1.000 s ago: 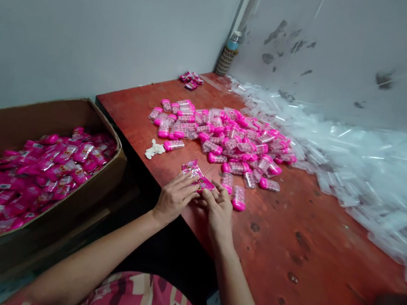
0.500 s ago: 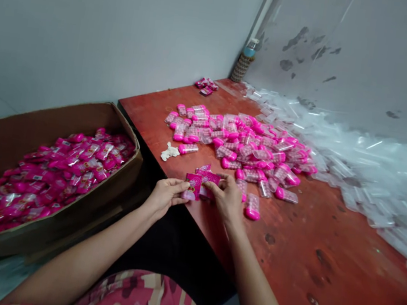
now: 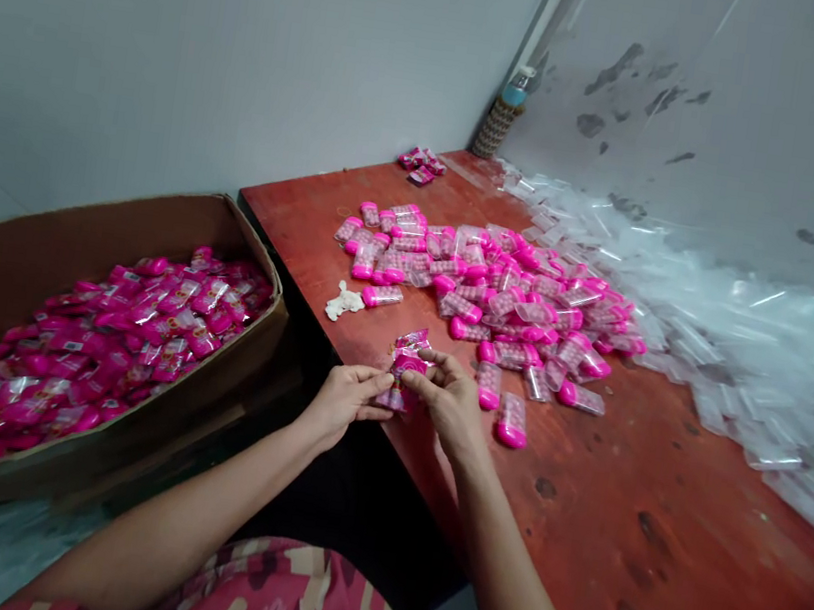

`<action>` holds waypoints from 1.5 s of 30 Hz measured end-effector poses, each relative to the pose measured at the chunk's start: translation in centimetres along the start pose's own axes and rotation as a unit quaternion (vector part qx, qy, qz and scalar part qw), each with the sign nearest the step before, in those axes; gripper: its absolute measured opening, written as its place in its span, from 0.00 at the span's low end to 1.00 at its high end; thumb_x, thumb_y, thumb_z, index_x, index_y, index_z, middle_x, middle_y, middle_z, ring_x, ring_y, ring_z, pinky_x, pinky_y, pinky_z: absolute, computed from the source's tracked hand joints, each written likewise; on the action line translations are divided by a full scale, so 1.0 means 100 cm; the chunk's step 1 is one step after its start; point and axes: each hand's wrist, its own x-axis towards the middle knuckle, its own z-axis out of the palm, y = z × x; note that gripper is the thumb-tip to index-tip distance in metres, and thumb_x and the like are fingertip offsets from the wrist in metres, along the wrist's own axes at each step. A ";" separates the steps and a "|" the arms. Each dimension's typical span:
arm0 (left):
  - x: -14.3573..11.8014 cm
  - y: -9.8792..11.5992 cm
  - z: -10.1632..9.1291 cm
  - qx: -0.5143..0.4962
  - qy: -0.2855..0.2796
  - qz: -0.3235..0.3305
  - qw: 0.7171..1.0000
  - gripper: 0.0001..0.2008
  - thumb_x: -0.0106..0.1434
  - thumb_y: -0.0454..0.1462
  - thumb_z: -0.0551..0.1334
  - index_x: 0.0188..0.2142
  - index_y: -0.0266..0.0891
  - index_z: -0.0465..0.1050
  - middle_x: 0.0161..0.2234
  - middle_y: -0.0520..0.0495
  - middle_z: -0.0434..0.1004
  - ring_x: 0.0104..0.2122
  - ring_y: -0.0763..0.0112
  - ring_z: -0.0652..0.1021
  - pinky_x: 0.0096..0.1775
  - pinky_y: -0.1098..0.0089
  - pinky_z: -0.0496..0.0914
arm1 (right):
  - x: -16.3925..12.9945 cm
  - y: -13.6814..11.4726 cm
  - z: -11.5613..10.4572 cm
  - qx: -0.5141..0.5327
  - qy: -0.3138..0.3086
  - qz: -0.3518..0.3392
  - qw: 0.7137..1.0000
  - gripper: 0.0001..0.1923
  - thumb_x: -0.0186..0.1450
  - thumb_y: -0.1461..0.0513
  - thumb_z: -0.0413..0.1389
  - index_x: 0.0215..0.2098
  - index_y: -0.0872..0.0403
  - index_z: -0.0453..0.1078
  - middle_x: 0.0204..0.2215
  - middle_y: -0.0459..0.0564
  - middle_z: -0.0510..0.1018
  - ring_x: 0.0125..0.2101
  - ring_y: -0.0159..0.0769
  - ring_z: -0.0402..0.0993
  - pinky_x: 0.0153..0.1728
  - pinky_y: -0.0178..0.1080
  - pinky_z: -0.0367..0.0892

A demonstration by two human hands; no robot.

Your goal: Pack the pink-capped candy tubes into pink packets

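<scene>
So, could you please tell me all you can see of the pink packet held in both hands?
The pink packet is small, glossy and crinkly, like clear film around a pink item. It is held upright above the near edge of the red table, pinched between the fingers of the left hand and the right hand. Any print is too blurred to read.

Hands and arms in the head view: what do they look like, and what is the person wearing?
Both forearms are bare, with no sleeves reaching them. The left hand and right hand wear no gloves; no rings or watch show. At the bottom edge, a garment shows, patterned in pink, red and cream.
</scene>
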 end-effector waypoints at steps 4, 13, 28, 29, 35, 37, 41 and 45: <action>0.002 0.001 -0.010 0.019 0.054 0.013 0.998 0.11 0.48 0.37 0.66 0.30 0.31 0.73 0.25 0.47 0.73 0.24 0.74 0.75 0.29 0.71 0.73 | 0.015 0.005 -0.006 -0.127 0.039 -0.035 0.991 0.19 0.50 0.56 0.60 0.37 0.55 0.64 0.19 0.42 0.71 0.18 0.32 0.66 0.20 0.34 0.60; 0.003 0.001 -0.005 -0.021 0.079 0.008 0.997 0.08 0.49 0.36 0.66 0.27 0.32 0.71 0.23 0.48 0.73 0.22 0.74 0.75 0.28 0.70 0.73 | 0.016 0.000 -0.013 -0.276 0.093 -0.150 0.945 0.20 0.55 0.54 0.55 0.44 0.55 0.65 0.37 0.55 0.74 0.37 0.43 0.69 0.35 0.43 0.64; 0.000 0.005 -0.010 0.020 0.059 0.030 0.998 0.12 0.51 0.40 0.64 0.29 0.30 0.73 0.27 0.40 0.77 0.28 0.66 0.78 0.30 0.70 0.73 | 0.021 0.010 -0.007 -0.226 0.074 -0.056 0.970 0.18 0.52 0.53 0.58 0.36 0.55 0.64 0.21 0.46 0.72 0.21 0.36 0.68 0.23 0.38 0.63; 0.000 0.006 -0.011 0.017 0.065 0.025 0.997 0.12 0.51 0.40 0.64 0.29 0.30 0.73 0.27 0.40 0.77 0.28 0.66 0.78 0.30 0.70 0.73 | 0.023 0.011 -0.009 -0.311 0.096 -0.088 0.941 0.17 0.53 0.53 0.57 0.35 0.56 0.65 0.23 0.49 0.73 0.24 0.39 0.69 0.25 0.40 0.64; -0.002 0.009 -0.008 -0.022 0.067 -0.010 0.997 0.09 0.49 0.35 0.66 0.28 0.29 0.73 0.26 0.42 0.77 0.25 0.70 0.77 0.30 0.70 0.74 | 0.017 0.003 -0.017 -0.525 0.117 -0.247 0.806 0.16 0.58 0.59 0.53 0.44 0.57 0.65 0.38 0.58 0.72 0.40 0.46 0.66 0.41 0.46 0.62; -0.003 0.011 -0.006 -0.022 0.070 -0.019 0.997 0.08 0.49 0.34 0.66 0.27 0.29 0.73 0.26 0.43 0.76 0.25 0.71 0.76 0.29 0.71 0.74 | 0.015 -0.003 -0.026 -0.512 0.088 -0.271 0.810 0.13 0.61 0.62 0.49 0.45 0.56 0.64 0.39 0.56 0.73 0.41 0.42 0.67 0.41 0.42 0.63; -0.004 0.013 -0.003 -0.030 0.076 -0.033 0.996 0.06 0.49 0.32 0.66 0.24 0.29 0.72 0.24 0.45 0.75 0.23 0.72 0.76 0.27 0.72 0.74 | 0.022 -0.023 -0.069 -0.571 0.027 -0.288 0.768 0.15 0.63 0.67 0.44 0.45 0.55 0.66 0.45 0.55 0.71 0.45 0.41 0.64 0.45 0.42 0.61; -0.006 0.012 0.000 -0.068 0.081 -0.058 0.993 0.05 0.51 0.32 0.64 0.26 0.30 0.71 0.23 0.45 0.76 0.22 0.72 0.76 0.25 0.72 0.74 | 0.033 -0.041 -0.110 -0.672 -0.126 -0.268 0.679 0.18 0.62 0.69 0.45 0.47 0.51 0.66 0.51 0.53 0.65 0.48 0.42 0.61 0.45 0.44 0.60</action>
